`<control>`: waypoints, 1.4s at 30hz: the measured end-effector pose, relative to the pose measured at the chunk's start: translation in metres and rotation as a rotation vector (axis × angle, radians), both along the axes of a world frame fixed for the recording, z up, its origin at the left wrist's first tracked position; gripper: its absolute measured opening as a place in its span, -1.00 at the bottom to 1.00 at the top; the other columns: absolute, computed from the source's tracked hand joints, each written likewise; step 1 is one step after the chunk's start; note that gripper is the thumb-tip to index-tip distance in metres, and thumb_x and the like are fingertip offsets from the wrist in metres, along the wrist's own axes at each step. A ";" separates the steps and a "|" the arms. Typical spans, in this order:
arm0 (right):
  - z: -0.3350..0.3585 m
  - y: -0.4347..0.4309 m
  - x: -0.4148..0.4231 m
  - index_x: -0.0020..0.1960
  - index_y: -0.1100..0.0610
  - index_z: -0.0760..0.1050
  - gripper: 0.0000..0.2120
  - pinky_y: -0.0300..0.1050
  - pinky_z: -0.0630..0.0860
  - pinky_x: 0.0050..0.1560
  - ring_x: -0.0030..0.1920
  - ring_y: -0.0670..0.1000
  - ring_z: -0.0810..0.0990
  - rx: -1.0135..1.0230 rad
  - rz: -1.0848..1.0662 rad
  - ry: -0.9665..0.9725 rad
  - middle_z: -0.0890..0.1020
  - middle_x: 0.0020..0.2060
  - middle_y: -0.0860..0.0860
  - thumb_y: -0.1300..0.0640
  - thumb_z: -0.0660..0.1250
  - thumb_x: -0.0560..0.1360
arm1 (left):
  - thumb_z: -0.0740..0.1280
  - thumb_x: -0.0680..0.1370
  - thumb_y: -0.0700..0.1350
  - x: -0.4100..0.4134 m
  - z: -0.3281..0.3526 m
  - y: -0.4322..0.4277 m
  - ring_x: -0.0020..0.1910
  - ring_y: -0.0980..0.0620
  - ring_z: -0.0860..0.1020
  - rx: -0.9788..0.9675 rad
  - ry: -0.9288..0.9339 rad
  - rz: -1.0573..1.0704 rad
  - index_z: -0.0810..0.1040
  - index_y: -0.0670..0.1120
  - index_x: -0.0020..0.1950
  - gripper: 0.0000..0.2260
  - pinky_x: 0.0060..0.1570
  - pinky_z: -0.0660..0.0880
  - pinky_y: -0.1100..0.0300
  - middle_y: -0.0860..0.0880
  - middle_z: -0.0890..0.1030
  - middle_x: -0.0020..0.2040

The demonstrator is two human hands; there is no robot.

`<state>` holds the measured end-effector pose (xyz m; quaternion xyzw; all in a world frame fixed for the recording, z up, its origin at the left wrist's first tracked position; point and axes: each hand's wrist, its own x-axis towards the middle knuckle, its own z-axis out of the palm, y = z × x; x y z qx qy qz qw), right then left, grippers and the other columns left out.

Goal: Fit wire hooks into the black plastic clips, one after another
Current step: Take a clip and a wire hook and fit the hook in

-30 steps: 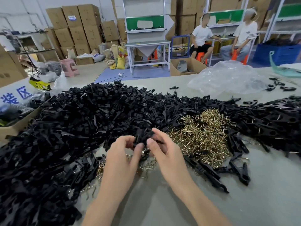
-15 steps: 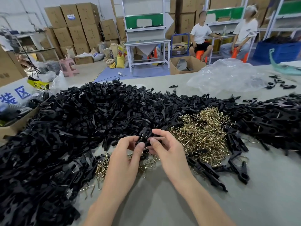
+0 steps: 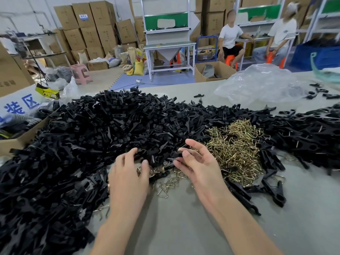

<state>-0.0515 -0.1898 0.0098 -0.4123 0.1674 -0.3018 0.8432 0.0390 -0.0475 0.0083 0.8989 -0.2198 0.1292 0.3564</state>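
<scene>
You are selecting parts at mid-table (image 3: 184, 229). Your right hand (image 3: 199, 163) is pinching one black clip (image 3: 175, 154) between thumb and forefinger, beside the wire hooks (image 3: 235, 150). Your left hand (image 3: 128, 173) is reaching into the clip pile (image 3: 92, 135), fingers loosely spread. Judged next: picking out one hook and aligning it.

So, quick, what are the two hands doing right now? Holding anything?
Left hand: open, fingers reaching onto the pile of black clips, no grip visible.
Right hand: closed, pinching one black clip.
</scene>
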 end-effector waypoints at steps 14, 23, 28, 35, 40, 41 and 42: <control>0.005 0.001 -0.003 0.23 0.11 0.57 -0.59 -0.04 0.67 0.00 -0.06 0.04 0.70 0.111 0.080 -0.051 0.69 -0.14 0.08 0.52 0.23 0.56 | 0.19 0.66 0.02 0.029 -0.006 0.013 0.22 -0.07 0.47 0.410 -0.051 0.089 0.54 0.06 0.21 -0.80 0.34 0.21 -0.04 0.02 0.56 0.16; 0.007 0.000 -0.002 0.25 0.11 0.53 -0.58 -0.18 0.65 -0.09 -0.15 0.01 0.70 0.124 0.010 -0.039 0.64 -0.10 0.12 0.52 0.20 0.57 | 0.18 0.68 -0.05 0.022 -0.002 0.012 0.08 -0.09 0.54 0.076 -0.076 0.068 0.55 -0.02 0.20 -0.80 0.34 0.26 -0.06 -0.02 0.55 0.08; 0.006 0.000 -0.003 0.26 0.03 0.52 -0.57 -0.16 0.66 -0.02 -0.08 -0.01 0.71 0.034 -0.015 -0.015 0.72 -0.14 0.05 0.48 0.26 0.58 | 0.17 0.66 -0.14 0.021 0.002 0.012 -0.13 0.01 0.53 -0.220 -0.022 0.004 0.51 0.06 0.22 -0.79 -0.04 0.49 -0.01 -0.01 0.49 0.09; 0.005 -0.001 -0.002 0.34 -0.14 0.44 -0.49 -0.14 0.64 0.11 0.11 -0.07 0.69 -0.145 0.022 0.073 0.72 0.11 -0.03 0.43 0.18 0.63 | 0.34 0.61 -0.12 -0.012 0.004 -0.013 -0.16 0.15 0.58 -0.468 0.182 -0.348 0.58 0.19 0.14 -0.79 -0.17 0.46 0.40 0.12 0.64 -0.07; 0.004 -0.002 -0.002 0.34 -0.12 0.43 -0.53 -0.15 0.59 0.19 0.15 -0.05 0.68 -0.265 0.009 0.079 0.71 0.13 -0.05 0.39 0.21 0.64 | 0.36 0.59 -0.07 -0.019 0.002 -0.018 0.00 0.15 0.56 -0.320 0.045 -0.439 0.53 0.25 0.16 -0.76 -0.03 0.47 0.36 0.20 0.56 0.02; 0.003 -0.001 -0.002 0.35 -0.10 0.44 -0.55 -0.15 0.59 0.19 0.13 -0.05 0.69 -0.288 0.004 0.083 0.72 0.12 -0.05 0.39 0.22 0.63 | 0.35 0.60 -0.06 -0.019 0.003 -0.017 -0.01 0.16 0.57 -0.333 0.047 -0.434 0.54 0.27 0.14 -0.78 -0.05 0.48 0.35 0.20 0.57 0.01; 0.003 -0.001 -0.001 0.34 -0.08 0.45 -0.55 -0.16 0.60 0.19 0.11 -0.04 0.70 -0.305 0.000 0.086 0.72 0.09 -0.05 0.39 0.24 0.63 | 0.35 0.60 -0.04 -0.019 0.004 -0.017 -0.02 0.18 0.58 -0.354 0.059 -0.431 0.55 0.28 0.13 -0.79 -0.06 0.49 0.36 0.22 0.59 0.01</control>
